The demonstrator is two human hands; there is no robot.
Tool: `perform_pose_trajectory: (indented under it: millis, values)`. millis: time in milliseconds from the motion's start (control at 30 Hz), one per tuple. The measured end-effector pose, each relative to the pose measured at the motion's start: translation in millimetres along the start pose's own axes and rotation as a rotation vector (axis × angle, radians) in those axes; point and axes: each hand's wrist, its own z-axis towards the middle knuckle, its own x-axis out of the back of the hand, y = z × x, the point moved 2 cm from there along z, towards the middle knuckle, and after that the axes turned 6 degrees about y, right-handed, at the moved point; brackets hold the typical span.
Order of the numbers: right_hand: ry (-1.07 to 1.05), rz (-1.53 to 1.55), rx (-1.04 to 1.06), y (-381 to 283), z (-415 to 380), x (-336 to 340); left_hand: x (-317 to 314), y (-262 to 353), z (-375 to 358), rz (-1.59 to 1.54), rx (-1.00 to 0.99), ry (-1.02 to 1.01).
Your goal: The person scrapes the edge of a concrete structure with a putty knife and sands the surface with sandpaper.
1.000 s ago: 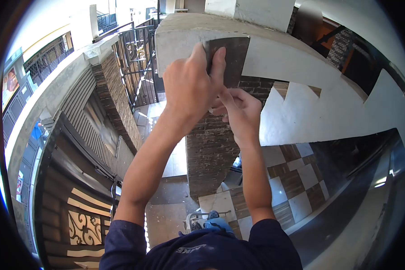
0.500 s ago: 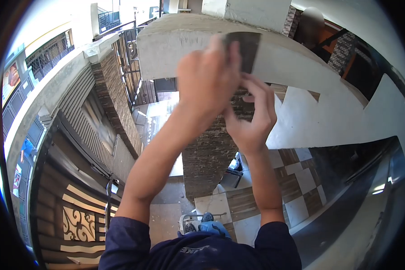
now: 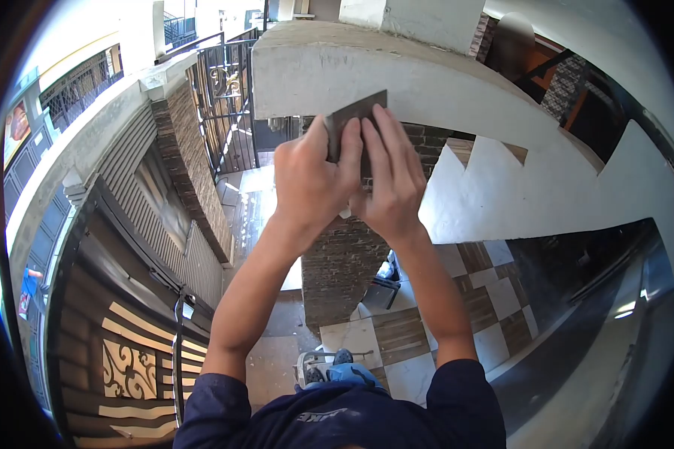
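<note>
A dark, flat, thin sheet point(image 3: 361, 109), like a scraper or sanding sheet, is held up in front of a whitish concrete beam point(image 3: 427, 93). My left hand point(image 3: 312, 176) wraps round its left side, with fingers closed on it. On the right side, the fingers of my right hand point(image 3: 394, 179) press together against the sheet's face. Both hands are close together at the wrists. The sheet's upper corner points up and right, over the beam's lower part; whether it touches the beam I cannot tell.
Below stands a stone-clad pillar point(image 3: 341, 273). Underfoot is a metal stand point(image 3: 307, 367) above a tiled floor point(image 3: 404, 337). A metal gate point(image 3: 138, 359) is at the left, a white stepped stair side point(image 3: 517, 202) at the right. A person point(image 3: 515, 45) is at the upper right.
Both hands have come lower, and the right hand has moved left and up onto the sheet. The sheet has moved down and left and tilted differently. The view has shifted slightly.
</note>
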Motion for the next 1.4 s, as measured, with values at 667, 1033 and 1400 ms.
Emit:
perform_pose_trajectory:
  millis: [667,1033,1400]
  values:
    - [0.004,1.237,-1.547,-38,-85,45,22,1,-48,-0.26,0.222,-0.253]
    - [-0.028,0.411,-1.228,-14,-59,111,15,-18,-93,-0.438,0.704,-0.328]
    - [-0.018,0.191,-0.461,101,94,125,48,-89,96,0.602,-0.266,0.165]
